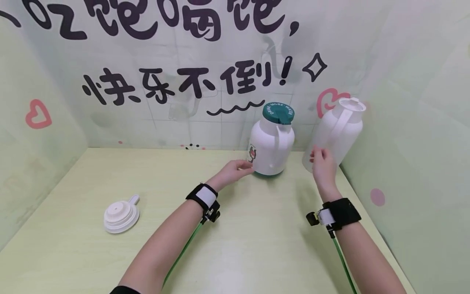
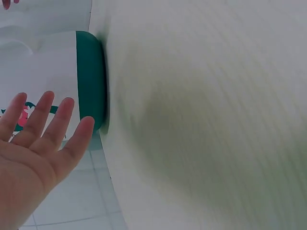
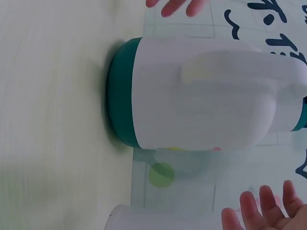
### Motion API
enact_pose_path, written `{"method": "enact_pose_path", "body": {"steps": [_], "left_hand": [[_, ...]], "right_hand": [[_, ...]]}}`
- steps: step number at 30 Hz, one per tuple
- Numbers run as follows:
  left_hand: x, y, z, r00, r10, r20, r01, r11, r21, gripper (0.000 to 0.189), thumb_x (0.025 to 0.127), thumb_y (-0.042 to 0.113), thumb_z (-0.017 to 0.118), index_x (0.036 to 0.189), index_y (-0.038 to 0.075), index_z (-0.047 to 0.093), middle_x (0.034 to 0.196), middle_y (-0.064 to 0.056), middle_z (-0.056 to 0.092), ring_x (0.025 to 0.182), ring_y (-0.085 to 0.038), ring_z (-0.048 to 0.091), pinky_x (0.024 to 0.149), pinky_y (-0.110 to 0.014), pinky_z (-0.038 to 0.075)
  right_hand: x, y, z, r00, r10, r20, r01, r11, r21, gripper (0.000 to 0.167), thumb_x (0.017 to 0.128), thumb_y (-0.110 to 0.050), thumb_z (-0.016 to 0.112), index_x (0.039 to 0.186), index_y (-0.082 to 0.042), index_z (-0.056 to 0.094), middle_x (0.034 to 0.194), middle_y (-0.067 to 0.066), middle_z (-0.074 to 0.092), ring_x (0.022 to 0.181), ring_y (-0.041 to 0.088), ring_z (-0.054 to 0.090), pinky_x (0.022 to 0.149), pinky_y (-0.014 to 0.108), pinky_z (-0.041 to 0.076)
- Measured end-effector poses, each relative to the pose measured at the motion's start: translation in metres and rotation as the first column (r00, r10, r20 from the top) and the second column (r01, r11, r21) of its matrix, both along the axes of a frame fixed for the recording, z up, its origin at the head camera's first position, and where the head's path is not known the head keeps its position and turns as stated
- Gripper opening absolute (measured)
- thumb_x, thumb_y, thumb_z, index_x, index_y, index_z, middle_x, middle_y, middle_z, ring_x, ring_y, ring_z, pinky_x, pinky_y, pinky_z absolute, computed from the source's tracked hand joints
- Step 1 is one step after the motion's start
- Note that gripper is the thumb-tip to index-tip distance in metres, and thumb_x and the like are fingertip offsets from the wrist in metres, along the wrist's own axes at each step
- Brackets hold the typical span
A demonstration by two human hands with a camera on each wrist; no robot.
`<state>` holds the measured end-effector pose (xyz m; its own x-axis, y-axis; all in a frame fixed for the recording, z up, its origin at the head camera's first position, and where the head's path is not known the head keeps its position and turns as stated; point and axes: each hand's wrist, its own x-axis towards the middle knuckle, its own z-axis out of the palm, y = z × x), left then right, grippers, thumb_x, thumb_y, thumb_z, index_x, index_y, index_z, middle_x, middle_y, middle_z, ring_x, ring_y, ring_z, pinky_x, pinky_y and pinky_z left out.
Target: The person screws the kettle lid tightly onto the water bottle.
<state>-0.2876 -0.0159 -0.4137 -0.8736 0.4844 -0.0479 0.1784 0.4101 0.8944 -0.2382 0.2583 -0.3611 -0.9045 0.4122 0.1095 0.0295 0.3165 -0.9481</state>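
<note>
The jug point(image 1: 269, 157) is standing upright on its green base point(image 2: 91, 79) towards the back of the table point(image 1: 257, 232), with its green lid point(image 1: 278, 111) sitting on top. The left hand point(image 1: 233, 170) is hovering at the jug's left side, its fingers spreading loosely and gripping nothing; whether the fingertips are touching, the views are not settling. The right hand point(image 1: 324, 165) is hanging before the white flask point(image 1: 335, 134), fingers relaxing apart and holding nothing; contact there cannot be told either. The flask is standing to the jug's right, near the right wall point(image 1: 404, 163). A white disc-shaped piece point(image 1: 119, 216) is lying well apart, on the table's left.

Risks, in this inspector's judgement: a one-sided push from the left hand could be sliding or tipping the jug towards the flask; a knuckle catching the tall flask could be toppling it against the wall
</note>
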Motion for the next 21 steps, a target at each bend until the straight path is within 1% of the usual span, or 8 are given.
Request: {"method": "enact_pose_path", "body": {"steps": [2, 5, 7, 9, 12, 15, 18, 21], "left_hand": [[0.005, -0.002, -0.002, 0.999, -0.029, -0.019, 0.029, 0.999, -0.031, 0.04, 0.096, 0.026, 0.059, 0.129, 0.003, 0.057, 0.121, -0.009, 0.06, 0.109, -0.024, 0.055, 0.089, -0.038, 0.047], [0.013, -0.003, -0.003, 0.998, -0.061, -0.035, 0.058, 0.996, -0.065, 0.04, 0.095, 0.024, 0.06, 0.127, 0.001, 0.058, 0.117, -0.009, 0.062, 0.108, -0.024, 0.056, 0.089, -0.038, 0.047], [0.018, -0.004, -0.004, 0.996, -0.076, -0.047, 0.072, 0.994, -0.078, 0.038, 0.095, 0.022, 0.059, 0.126, 0.0, 0.058, 0.116, -0.01, 0.062, 0.107, -0.025, 0.057, 0.089, -0.038, 0.047], [0.023, -0.004, -0.004, 0.995, -0.084, -0.052, 0.079, 0.994, -0.08, 0.037, 0.095, 0.021, 0.059, 0.125, 0.0, 0.059, 0.115, -0.01, 0.062, 0.106, -0.025, 0.057, 0.089, -0.038, 0.047], [0.029, -0.004, -0.004, 0.993, -0.101, -0.06, 0.097, 0.992, -0.078, 0.036, 0.095, 0.02, 0.059, 0.125, -0.001, 0.059, 0.114, -0.01, 0.063, 0.106, -0.025, 0.058, 0.089, -0.038, 0.047], [0.034, -0.005, -0.005, 0.991, -0.117, -0.059, 0.112, 0.99, -0.081, 0.036, 0.095, 0.02, 0.059, 0.125, 0.0, 0.059, 0.114, -0.008, 0.063, 0.105, -0.023, 0.058, 0.088, -0.036, 0.047], [0.037, -0.006, -0.006, 0.99, -0.128, -0.054, 0.124, 0.989, -0.08, 0.036, 0.095, 0.02, 0.059, 0.125, 0.0, 0.059, 0.112, -0.008, 0.063, 0.104, -0.023, 0.058, 0.088, -0.036, 0.047], [0.04, -0.007, -0.008, 0.991, -0.126, -0.05, 0.122, 0.989, -0.079, 0.036, 0.095, 0.021, 0.06, 0.125, 0.0, 0.059, 0.111, -0.008, 0.063, 0.104, -0.023, 0.058, 0.088, -0.037, 0.047]], "right_hand": [[-0.001, 0.006, 0.004, 0.999, -0.046, -0.022, 0.046, 0.999, 0.003, 0.044, 0.1, -0.044, 0.04, 0.117, -0.004, 0.048, 0.111, 0.008, 0.051, 0.101, 0.021, 0.05, 0.086, 0.033, 0.039], [-0.003, 0.014, 0.01, 0.994, -0.096, -0.049, 0.095, 0.995, -0.032, 0.041, 0.099, -0.042, 0.043, 0.119, -0.007, 0.042, 0.109, 0.003, 0.043, 0.093, 0.016, 0.045, 0.081, 0.03, 0.038], [-0.005, 0.019, 0.015, 0.993, -0.113, -0.046, 0.109, 0.991, -0.074, 0.04, 0.099, -0.043, 0.043, 0.122, -0.01, 0.038, 0.109, 0.0, 0.039, 0.088, 0.014, 0.043, 0.075, 0.03, 0.039], [-0.006, 0.023, 0.02, 0.993, -0.119, -0.024, 0.116, 0.988, -0.097, 0.044, 0.098, -0.045, 0.043, 0.126, -0.012, 0.036, 0.111, -0.001, 0.037, 0.086, 0.012, 0.041, 0.071, 0.029, 0.041], [-0.009, 0.03, 0.025, 0.994, -0.108, 0.019, 0.11, 0.988, -0.111, 0.053, 0.098, -0.051, 0.04, 0.135, -0.013, 0.033, 0.117, 0.001, 0.038, 0.087, 0.013, 0.042, 0.07, 0.033, 0.045], [-0.011, 0.037, 0.027, 0.996, -0.072, 0.051, 0.077, 0.99, -0.115, 0.061, 0.098, -0.055, 0.037, 0.141, -0.012, 0.031, 0.128, 0.006, 0.038, 0.093, 0.016, 0.044, 0.075, 0.038, 0.047], [-0.012, 0.042, 0.027, 0.997, -0.028, 0.068, 0.035, 0.993, -0.109, 0.066, 0.097, -0.058, 0.033, 0.144, -0.011, 0.03, 0.138, 0.009, 0.035, 0.102, 0.024, 0.046, 0.079, 0.041, 0.048], [-0.013, 0.045, 0.026, 0.997, 0.009, 0.078, 0.0, 0.993, -0.116, 0.069, 0.096, -0.06, 0.031, 0.143, -0.009, 0.03, 0.139, 0.012, 0.033, 0.111, 0.031, 0.046, 0.077, 0.039, 0.05]]}}
